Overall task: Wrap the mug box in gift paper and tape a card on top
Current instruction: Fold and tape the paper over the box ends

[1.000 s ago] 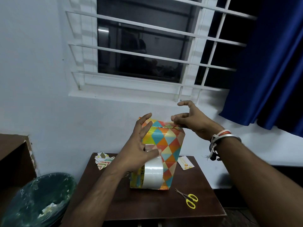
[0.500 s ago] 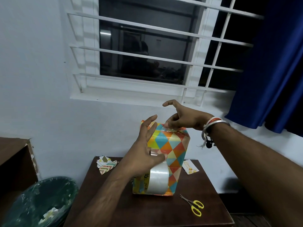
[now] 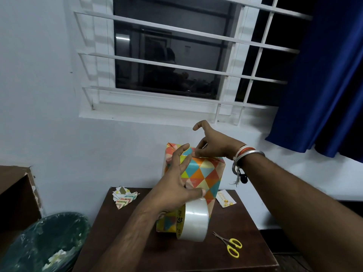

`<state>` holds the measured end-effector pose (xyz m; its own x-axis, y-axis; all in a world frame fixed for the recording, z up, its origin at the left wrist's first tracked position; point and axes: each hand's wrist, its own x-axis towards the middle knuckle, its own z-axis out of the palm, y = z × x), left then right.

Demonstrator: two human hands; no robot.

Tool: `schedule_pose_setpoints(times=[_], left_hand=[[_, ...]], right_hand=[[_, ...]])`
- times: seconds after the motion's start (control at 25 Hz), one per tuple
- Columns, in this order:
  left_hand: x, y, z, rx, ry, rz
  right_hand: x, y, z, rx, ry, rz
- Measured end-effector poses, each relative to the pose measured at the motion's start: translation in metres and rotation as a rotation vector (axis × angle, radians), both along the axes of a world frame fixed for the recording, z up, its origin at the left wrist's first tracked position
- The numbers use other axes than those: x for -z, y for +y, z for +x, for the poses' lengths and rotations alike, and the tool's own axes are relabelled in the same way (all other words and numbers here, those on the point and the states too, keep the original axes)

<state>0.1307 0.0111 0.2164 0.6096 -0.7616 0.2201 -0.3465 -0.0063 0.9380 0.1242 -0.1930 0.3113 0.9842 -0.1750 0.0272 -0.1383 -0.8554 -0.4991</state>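
Right fingertips (image 3: 197, 153), thumb against the middle ones, pinch at the near top edge of the mug box (image 3: 204, 173), with the index finger lifted and hooked above the rest of the right hand (image 3: 214, 146). Whether a clear strip lies under them is too faint to tell. The left hand (image 3: 174, 189) has its long fingers spread up the box's front face while the thumb clamps the tape roll (image 3: 194, 220) against the lower side.

The box, fully papered, stands upright at centre frame on the dark table (image 3: 137, 242). The card (image 3: 225, 201) lies flat just right of it (not yet on top), and the scissors (image 3: 231, 246) sit lower right.

Likely risks: the tall box tipping if the roll is pulled sideways, the top fold springing open if the pinch eases, or the tape creasing onto itself.
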Motion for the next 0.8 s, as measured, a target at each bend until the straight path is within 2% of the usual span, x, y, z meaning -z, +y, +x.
schedule_pose_setpoints(times=[0.24, 0.4, 0.52, 0.8], left_hand=[[0.005, 0.000, -0.002, 0.002, -0.002, 0.012], [0.003, -0.002, -0.002, 0.017, 0.019, -0.053], [0.005, 0.003, -0.008, 0.023, 0.089, -0.176], [0.012, 0.024, -0.029, -0.094, 0.088, -0.311]], right_hand=[[0.024, -0.006, -0.006, 0.187, -0.199, -0.038], [0.041, -0.001, -0.002, 0.202, -0.344, -0.052], [0.051, 0.001, -0.009, 0.222, -0.483, 0.031], [0.047, 0.031, -0.045, 0.131, -0.722, 0.163]])
